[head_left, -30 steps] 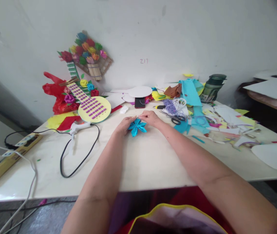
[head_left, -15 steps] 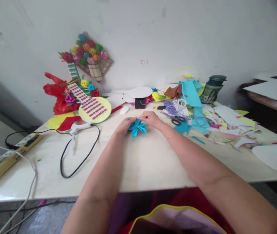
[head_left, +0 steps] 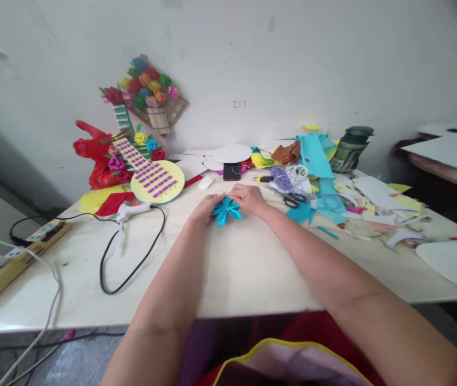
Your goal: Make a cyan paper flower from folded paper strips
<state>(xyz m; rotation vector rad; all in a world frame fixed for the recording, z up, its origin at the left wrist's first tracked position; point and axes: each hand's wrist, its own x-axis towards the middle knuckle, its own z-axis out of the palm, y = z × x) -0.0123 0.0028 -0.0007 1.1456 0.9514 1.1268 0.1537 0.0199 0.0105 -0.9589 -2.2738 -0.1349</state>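
A blue paper flower [head_left: 227, 212] with pointed petals is held up just over the middle of the table, facing me. My left hand [head_left: 208, 207] is closed on its left side, with the fingertips at the upper petals. From the right, my right hand [head_left: 248, 198] pinches at the flower's upper edge; a small pale bit shows between the two hands' fingertips, too small to name. The back of the flower is hidden.
A white glue gun [head_left: 126, 213] with a looping black cord lies left, near a yellow paper guitar [head_left: 158, 181] and a power strip [head_left: 19, 265]. Scissors [head_left: 292, 200], purple string [head_left: 282, 179], a phone [head_left: 231, 171], paper scraps [head_left: 376, 195] and a green bottle [head_left: 352, 149] lie behind and right.
My right hand's fingers have shifted slightly at the flower's upper edge, curling closer to the petals. The flower and my left hand stay almost in place.
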